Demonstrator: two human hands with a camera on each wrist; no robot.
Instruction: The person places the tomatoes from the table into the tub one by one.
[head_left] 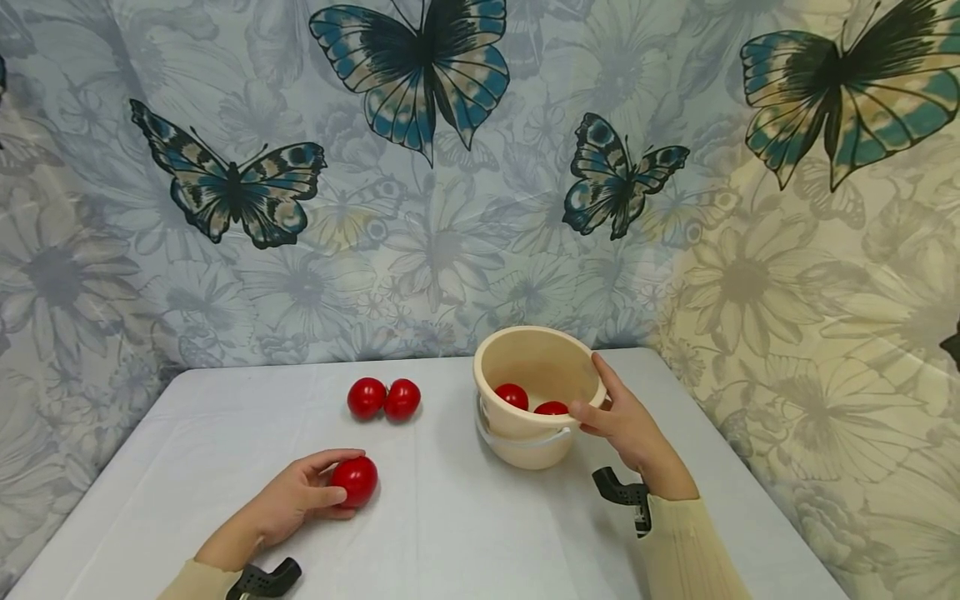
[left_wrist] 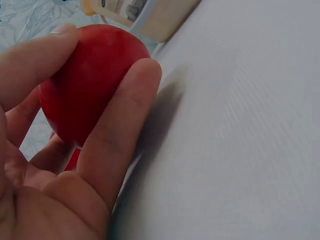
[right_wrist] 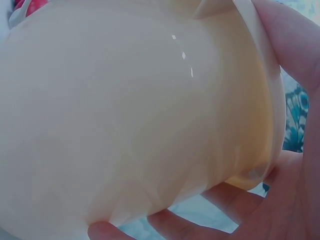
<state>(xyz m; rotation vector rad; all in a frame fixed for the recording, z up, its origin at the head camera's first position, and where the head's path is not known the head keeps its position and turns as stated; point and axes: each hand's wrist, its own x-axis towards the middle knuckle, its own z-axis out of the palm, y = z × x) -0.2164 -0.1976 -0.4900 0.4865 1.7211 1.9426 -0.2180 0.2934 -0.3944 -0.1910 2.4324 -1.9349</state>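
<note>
My left hand [head_left: 288, 497] holds a round red tomato [head_left: 355, 482] between thumb and fingers, low over the table. In the left wrist view the tomato [left_wrist: 95, 82] throws a shadow on the white cloth; whether it touches the cloth I cannot tell. My right hand [head_left: 628, 425] grips the right side of a cream bucket [head_left: 528, 450], thumb at the rim and fingers along the outer wall, as the right wrist view of the bucket [right_wrist: 125, 110] shows. Inside lie a red tomato [head_left: 512, 396] and another tomato [head_left: 552, 408], partly hidden by the front rim.
Farther back on the white-covered table [head_left: 225, 442], one tomato [head_left: 367, 398] lies beside another tomato [head_left: 402, 400]. The bucket's pale handle [head_left: 517, 443] hangs down across its front. A butterfly-patterned cloth wall [head_left: 450, 275] stands behind the table.
</note>
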